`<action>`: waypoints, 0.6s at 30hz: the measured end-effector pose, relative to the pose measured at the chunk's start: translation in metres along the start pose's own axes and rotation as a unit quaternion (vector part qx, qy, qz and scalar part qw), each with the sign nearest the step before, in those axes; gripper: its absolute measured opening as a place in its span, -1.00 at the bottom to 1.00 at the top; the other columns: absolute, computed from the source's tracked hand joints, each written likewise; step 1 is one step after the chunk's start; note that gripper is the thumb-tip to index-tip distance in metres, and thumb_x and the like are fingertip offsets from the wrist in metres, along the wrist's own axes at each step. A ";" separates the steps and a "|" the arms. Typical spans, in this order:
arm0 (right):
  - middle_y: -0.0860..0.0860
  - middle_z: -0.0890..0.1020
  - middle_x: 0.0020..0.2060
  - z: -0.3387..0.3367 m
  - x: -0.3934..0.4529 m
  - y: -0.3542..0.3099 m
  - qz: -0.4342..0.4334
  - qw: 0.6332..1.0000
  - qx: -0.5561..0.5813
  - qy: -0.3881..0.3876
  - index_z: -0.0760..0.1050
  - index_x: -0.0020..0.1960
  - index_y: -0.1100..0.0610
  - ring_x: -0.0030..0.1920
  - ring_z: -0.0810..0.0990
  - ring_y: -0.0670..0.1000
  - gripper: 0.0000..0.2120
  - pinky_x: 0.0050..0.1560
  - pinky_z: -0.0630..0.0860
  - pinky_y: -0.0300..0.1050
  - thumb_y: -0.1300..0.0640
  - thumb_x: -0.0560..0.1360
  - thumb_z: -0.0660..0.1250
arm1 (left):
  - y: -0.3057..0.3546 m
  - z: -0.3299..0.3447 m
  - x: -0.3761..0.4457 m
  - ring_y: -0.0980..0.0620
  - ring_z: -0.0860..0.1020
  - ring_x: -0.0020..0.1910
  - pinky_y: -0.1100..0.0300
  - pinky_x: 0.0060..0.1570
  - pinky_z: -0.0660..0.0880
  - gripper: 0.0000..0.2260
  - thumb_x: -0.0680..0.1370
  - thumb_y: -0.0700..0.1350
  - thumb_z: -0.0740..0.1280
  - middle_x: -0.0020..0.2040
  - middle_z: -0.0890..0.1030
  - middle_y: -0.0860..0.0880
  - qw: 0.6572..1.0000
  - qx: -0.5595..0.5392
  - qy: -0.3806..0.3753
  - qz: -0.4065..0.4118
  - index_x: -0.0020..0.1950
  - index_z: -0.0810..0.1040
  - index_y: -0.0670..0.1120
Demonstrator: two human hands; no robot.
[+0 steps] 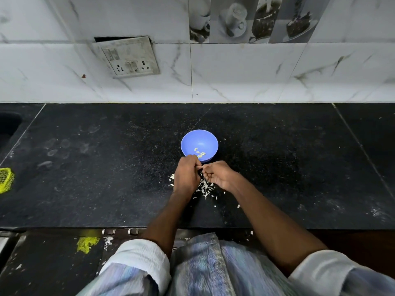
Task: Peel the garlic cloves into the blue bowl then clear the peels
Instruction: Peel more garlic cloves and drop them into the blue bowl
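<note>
The left hand [186,174] hangs just in front of the blue bowl [199,145], knuckles up and fingers curled in, its fingertips meeting those of the right hand over a small pale garlic clove [201,167] pinched between the two; the clove is too small to tell how much skin it still carries. Taking the bowl as the mark and going from the left: far to its left, at the bench's edge, lies a scrap of yellow mesh netting [6,180], and another yellow scrap [87,244] lies lower, on the dark floor below the bench front. Up on the tiled wall [235,71], behind and to the left of the bowl, a grimy switch plate [128,57] with sockets hangs loose and tilted. The bowl itself stands on the black stone bench [96,167] about midway along it, holding a few pale peeled cloves [200,153] gathered toward its near side. Directly in front of the bowl, beneath and between the hands, a scatter of white garlic peels [206,188] lies on the bench, with stray flakes trailing to the right. The right hand [218,175] sits just in front and slightly right of the bowl, palm turned partly up, fingers curled and thumb pressed to the clove. Both forearms are bare, with pale rolled sleeves [141,259] near the elbows.
</note>
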State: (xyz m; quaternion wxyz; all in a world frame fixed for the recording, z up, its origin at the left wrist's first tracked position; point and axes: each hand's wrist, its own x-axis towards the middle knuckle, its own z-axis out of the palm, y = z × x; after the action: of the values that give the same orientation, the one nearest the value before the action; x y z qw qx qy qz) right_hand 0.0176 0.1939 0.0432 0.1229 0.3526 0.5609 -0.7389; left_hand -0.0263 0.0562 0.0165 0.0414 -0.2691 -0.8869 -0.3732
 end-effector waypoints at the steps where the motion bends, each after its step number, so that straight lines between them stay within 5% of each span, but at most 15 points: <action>1: 0.08 0.52 -0.31 -0.001 0.000 -0.003 0.047 0.998 0.040 -0.015 0.52 -0.10 0.26 -0.34 0.46 -0.06 -0.78 -0.39 0.47 -0.29 0.39 0.66 0.18 | -0.001 -0.001 -0.001 -0.01 0.43 -0.15 0.14 -0.28 0.26 -0.78 0.43 -0.37 0.38 -0.19 0.56 0.04 0.997 0.059 -0.002 0.046 -0.15 0.49 -0.05; 4: 0.07 0.50 -0.31 0.001 0.000 -0.004 0.095 0.994 0.056 -0.007 0.49 -0.10 0.24 -0.33 0.44 -0.08 -0.78 -0.44 0.47 -0.32 0.37 0.68 0.17 | 0.001 0.001 -0.003 -0.02 0.43 -0.17 0.16 -0.26 0.23 -0.78 0.40 -0.34 0.43 -0.18 0.57 0.02 0.991 0.115 -0.017 0.068 -0.15 0.51 -0.06; 6: 0.10 0.51 -0.35 0.005 0.002 0.003 0.010 0.999 -0.023 0.041 0.51 -0.10 0.27 -0.38 0.45 -0.05 -0.83 -0.47 0.44 -0.30 0.41 0.63 0.22 | 0.010 0.001 0.003 0.03 0.48 -0.24 0.13 -0.28 0.36 -0.85 0.45 -0.30 0.41 -0.25 0.59 0.06 0.990 0.007 -0.066 -0.125 -0.20 0.57 -0.05; 7: 0.10 0.52 -0.36 0.006 0.003 0.007 -0.055 0.994 -0.068 0.063 0.51 -0.08 0.27 -0.39 0.46 -0.04 -0.86 -0.46 0.43 -0.29 0.42 0.60 0.24 | 0.016 -0.001 0.010 0.06 0.46 -0.32 0.15 -0.29 0.38 -0.85 0.48 -0.28 0.38 -0.31 0.58 0.05 0.953 -0.100 -0.096 -0.269 -0.23 0.61 -0.06; 9: 0.09 0.56 -0.33 0.005 0.005 0.015 -0.174 0.974 -0.117 0.084 0.50 -0.05 0.29 -0.37 0.50 -0.06 -0.91 -0.37 0.47 -0.28 0.40 0.60 0.26 | 0.020 -0.003 0.021 0.09 0.38 -0.43 0.23 -0.44 0.34 -0.77 0.53 -0.31 0.26 -0.38 0.52 0.00 0.813 -0.312 -0.135 -0.472 -0.27 0.58 -0.10; 11: 0.08 0.59 -0.29 -0.001 0.005 0.017 -0.243 0.955 -0.150 0.077 0.50 -0.05 0.32 -0.33 0.53 -0.10 -0.94 -0.27 0.51 -0.23 0.39 0.59 0.28 | 0.022 -0.007 0.023 0.14 0.33 -0.45 0.33 -0.54 0.27 -0.71 0.58 -0.34 0.14 -0.40 0.47 0.02 0.701 -0.430 -0.173 -0.542 -0.25 0.52 -0.08; 13: 0.08 0.60 -0.28 -0.005 0.005 0.018 -0.243 0.954 -0.164 0.069 0.52 -0.05 0.30 -0.32 0.53 -0.09 -0.93 -0.26 0.51 -0.21 0.39 0.58 0.28 | 0.023 -0.007 0.019 0.13 0.32 -0.43 0.35 -0.55 0.27 -0.69 0.61 -0.33 0.13 -0.44 0.46 0.04 0.675 -0.456 -0.180 -0.552 -0.24 0.51 -0.07; 14: 0.08 0.60 -0.30 -0.005 0.003 0.017 -0.219 0.960 -0.162 0.067 0.53 -0.06 0.28 -0.33 0.53 -0.08 -0.91 -0.28 0.50 -0.21 0.39 0.58 0.27 | 0.024 -0.006 0.016 0.11 0.33 -0.43 0.32 -0.53 0.28 -0.70 0.61 -0.31 0.16 -0.44 0.47 0.03 0.707 -0.429 -0.172 -0.535 -0.24 0.53 -0.08; 15: 0.08 0.59 -0.32 -0.003 0.002 0.015 -0.184 0.968 -0.158 0.068 0.53 -0.07 0.25 -0.34 0.52 -0.06 -0.89 -0.31 0.48 -0.21 0.39 0.57 0.26 | 0.023 -0.003 0.013 0.09 0.37 -0.40 0.27 -0.48 0.32 -0.73 0.59 -0.30 0.21 -0.43 0.50 0.03 0.774 -0.370 -0.154 -0.489 -0.25 0.56 -0.09; 17: 0.09 0.55 -0.37 0.000 0.002 0.010 -0.106 0.983 -0.132 0.065 0.53 -0.11 0.25 -0.37 0.48 -0.03 -0.85 -0.38 0.43 -0.22 0.41 0.55 0.23 | 0.016 0.003 0.007 0.03 0.49 -0.28 0.17 -0.30 0.41 -0.82 0.54 -0.27 0.31 -0.29 0.61 0.04 0.929 -0.170 -0.096 -0.314 -0.20 0.61 -0.07; 18: 0.09 0.53 -0.38 0.001 0.003 0.007 -0.062 0.991 -0.103 0.060 0.52 -0.12 0.25 -0.38 0.46 -0.03 -0.83 -0.41 0.41 -0.22 0.43 0.56 0.22 | 0.012 0.004 0.005 0.01 0.53 -0.20 0.13 -0.23 0.42 -0.85 0.51 -0.29 0.34 -0.21 0.64 0.04 0.971 -0.072 -0.075 -0.216 -0.17 0.59 -0.05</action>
State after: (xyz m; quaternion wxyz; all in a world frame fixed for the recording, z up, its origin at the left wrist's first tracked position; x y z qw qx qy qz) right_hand 0.0188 0.1910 0.0366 0.0789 0.3466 0.6608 -0.6611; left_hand -0.0239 0.0680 0.0227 -0.1268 -0.1006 -0.8955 -0.4147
